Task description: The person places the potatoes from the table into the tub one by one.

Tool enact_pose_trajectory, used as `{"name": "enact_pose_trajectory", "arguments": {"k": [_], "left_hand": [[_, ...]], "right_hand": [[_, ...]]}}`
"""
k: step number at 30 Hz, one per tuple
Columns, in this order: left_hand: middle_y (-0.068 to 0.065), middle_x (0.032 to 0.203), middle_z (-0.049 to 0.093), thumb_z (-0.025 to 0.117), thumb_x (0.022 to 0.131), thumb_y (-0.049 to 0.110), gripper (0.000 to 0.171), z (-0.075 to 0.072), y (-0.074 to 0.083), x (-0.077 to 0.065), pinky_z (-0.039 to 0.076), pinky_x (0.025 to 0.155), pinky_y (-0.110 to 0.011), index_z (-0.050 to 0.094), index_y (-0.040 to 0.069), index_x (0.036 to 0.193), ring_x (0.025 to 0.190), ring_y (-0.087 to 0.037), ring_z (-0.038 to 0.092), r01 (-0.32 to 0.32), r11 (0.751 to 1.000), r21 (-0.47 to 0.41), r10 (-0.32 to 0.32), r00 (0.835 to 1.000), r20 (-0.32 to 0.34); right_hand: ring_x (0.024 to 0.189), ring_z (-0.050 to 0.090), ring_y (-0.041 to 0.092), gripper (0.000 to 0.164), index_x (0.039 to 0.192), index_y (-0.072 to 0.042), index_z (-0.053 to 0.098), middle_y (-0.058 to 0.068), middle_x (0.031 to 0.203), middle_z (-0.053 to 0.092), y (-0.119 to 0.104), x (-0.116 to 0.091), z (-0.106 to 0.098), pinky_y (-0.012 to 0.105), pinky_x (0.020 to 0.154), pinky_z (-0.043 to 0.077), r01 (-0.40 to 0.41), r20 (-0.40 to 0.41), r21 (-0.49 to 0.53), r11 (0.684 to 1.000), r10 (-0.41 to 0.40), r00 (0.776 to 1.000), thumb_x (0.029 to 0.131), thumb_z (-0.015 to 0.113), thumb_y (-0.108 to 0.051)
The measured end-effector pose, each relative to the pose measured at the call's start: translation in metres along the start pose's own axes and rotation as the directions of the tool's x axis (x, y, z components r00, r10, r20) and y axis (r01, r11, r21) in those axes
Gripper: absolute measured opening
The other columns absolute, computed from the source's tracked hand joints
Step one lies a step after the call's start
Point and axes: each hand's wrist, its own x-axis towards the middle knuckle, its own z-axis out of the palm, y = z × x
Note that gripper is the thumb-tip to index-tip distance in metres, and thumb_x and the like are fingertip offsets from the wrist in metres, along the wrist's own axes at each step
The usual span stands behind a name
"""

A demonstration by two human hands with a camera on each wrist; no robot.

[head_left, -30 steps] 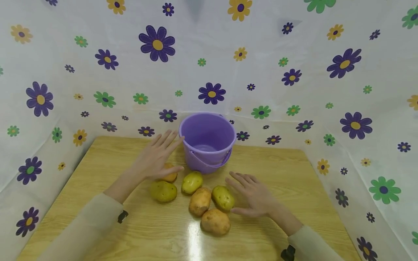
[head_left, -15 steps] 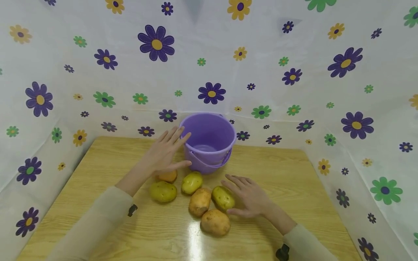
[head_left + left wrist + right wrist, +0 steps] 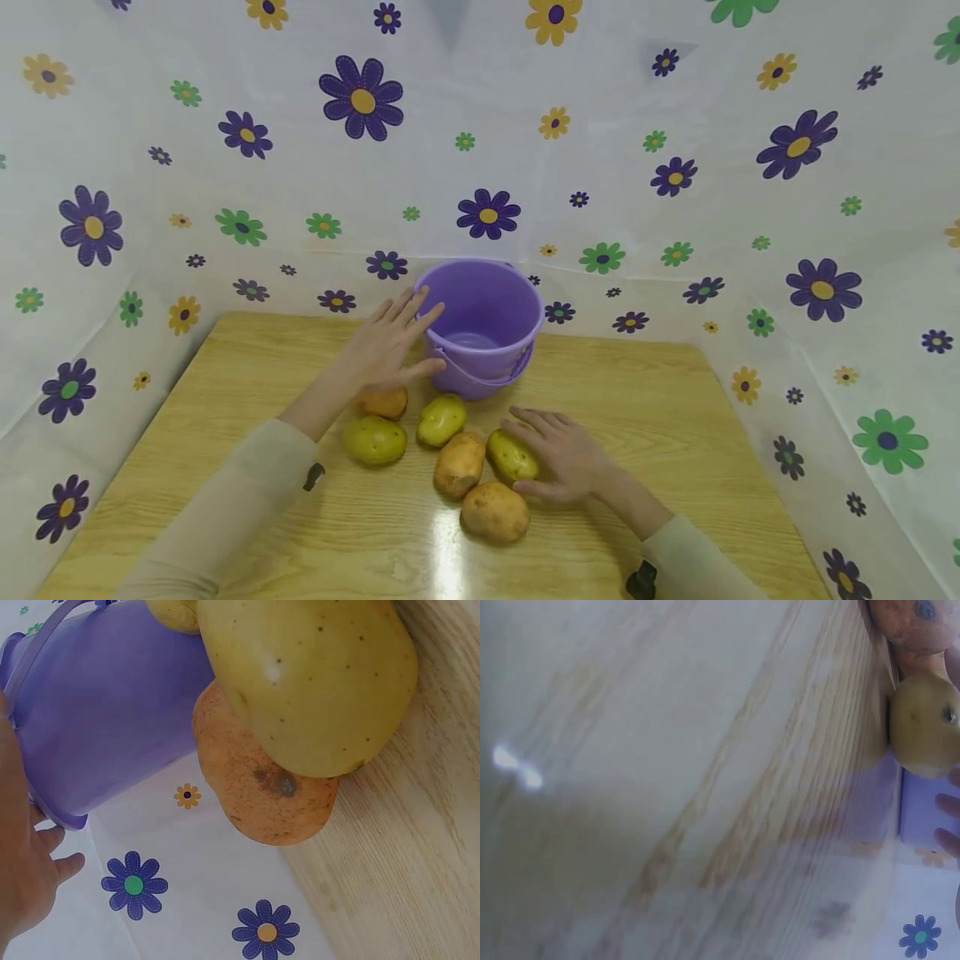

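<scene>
A purple bucket [image 3: 487,364] stands upright at the back middle of the table, its handle hanging at the front. At its left side is my left hand [image 3: 378,346], fingers extended by the rim; contact is hard to tell. Below that hand lie a brown potato [image 3: 387,403] and a yellow-green potato [image 3: 375,441]. My right hand [image 3: 567,460], fingers spread, hovers over or touches the right-hand yellow-green potato [image 3: 510,458], partly covering it. Between the hands are another yellow-green potato [image 3: 441,420], a brown potato [image 3: 459,465] and a front brown potato [image 3: 495,512].
The wood-grain table [image 3: 615,383] carries everything. White sheeting [image 3: 592,167] with printed flowers rises behind it and on both sides. Light glares off the tabletop near the front.
My left hand has moved right, toward the bucket's rim. My right hand has shifted left and comes over the right-hand yellow-green potato. The potatoes and bucket stay in place.
</scene>
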Motion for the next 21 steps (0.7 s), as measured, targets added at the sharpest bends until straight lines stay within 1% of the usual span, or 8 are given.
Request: {"name": "enact_pose_trajectory", "arguments": {"k": [3,4,8,10,14,17,21], "left_hand": [[-0.021,0.178,0.014,0.04,0.104,0.072,0.088,0.0007,-0.0009,0.001,0.019,0.135,-0.06,0.02,0.017,0.17,0.166,-0.041,0.013,0.003,1.0,-0.003,-0.003,1.0,0.0],[-0.021,0.177,0.015,0.04,0.104,0.071,0.088,0.0008,-0.0011,0.0015,0.02,0.134,-0.06,0.021,0.016,0.17,0.166,-0.042,0.014,0.001,1.0,-0.001,-0.001,1.0,-0.003],[-0.02,0.178,0.013,0.047,0.104,0.067,0.087,0.0002,-0.0014,0.0032,0.021,0.134,-0.06,0.022,0.016,0.17,0.167,-0.04,0.01,0.007,1.0,-0.005,-0.007,1.0,0.005],[-0.02,0.178,0.013,0.051,0.103,0.065,0.087,-0.0006,-0.0011,0.004,0.022,0.134,-0.06,0.023,0.015,0.169,0.166,-0.041,0.011,0.008,1.0,-0.002,-0.008,1.0,0.008],[-0.021,0.177,0.014,0.053,0.103,0.063,0.087,-0.0017,-0.0006,0.0047,0.023,0.134,-0.06,0.024,0.014,0.169,0.166,-0.042,0.014,0.011,1.0,0.003,-0.011,1.0,0.006],[-0.022,0.177,0.014,0.046,0.104,0.067,0.087,-0.0022,-0.0001,0.0042,0.022,0.134,-0.06,0.023,0.014,0.169,0.166,-0.042,0.013,0.01,1.0,-0.004,-0.01,1.0,0.009],[-0.023,0.177,0.013,0.028,0.103,0.078,0.093,-0.0017,0.0002,0.0035,0.022,0.134,-0.061,0.024,0.013,0.169,0.165,-0.044,0.014,0.004,1.0,-0.011,-0.004,1.0,0.009]], "right_hand": [[0.14,0.06,0.035,0.087,0.159,-0.013,0.046,0.018,0.159,0.053,0.0002,0.0006,0.0013,0.056,0.11,0.055,0.007,0.003,-0.01,1.0,-0.007,1.0,0.096,0.057,-0.072],[0.14,0.06,0.035,0.087,0.159,-0.013,0.046,0.018,0.159,0.054,0.0002,0.0008,0.0013,0.056,0.11,0.055,0.01,0.002,-0.008,1.0,-0.01,1.0,0.096,0.058,-0.071],[0.14,0.06,0.033,0.087,0.16,-0.014,0.045,0.017,0.158,0.055,0.0009,0.0017,0.0023,0.053,0.11,0.056,0.015,0.003,-0.026,1.0,-0.015,1.0,0.096,0.057,-0.072],[0.14,0.06,0.032,0.087,0.16,-0.015,0.045,0.016,0.157,0.056,0.0014,0.0022,0.0033,0.052,0.111,0.056,0.013,0.006,-0.033,0.999,-0.013,1.0,0.096,0.057,-0.072],[0.139,0.06,0.031,0.087,0.161,-0.016,0.044,0.014,0.157,0.056,0.0024,0.0029,0.0049,0.05,0.111,0.056,0.001,0.021,-0.04,0.999,-0.001,1.0,0.095,0.06,-0.071],[0.138,0.061,0.03,0.084,0.159,-0.017,0.047,0.013,0.156,0.057,0.0025,0.0037,0.0053,0.05,0.109,0.057,0.003,0.02,-0.038,0.999,-0.002,1.0,0.095,0.06,-0.07],[0.135,0.063,0.03,0.079,0.156,-0.018,0.052,0.013,0.153,0.06,0.0014,0.0053,0.0044,0.05,0.107,0.058,0.025,0.009,-0.04,0.999,-0.024,1.0,0.096,0.06,-0.068]]}}
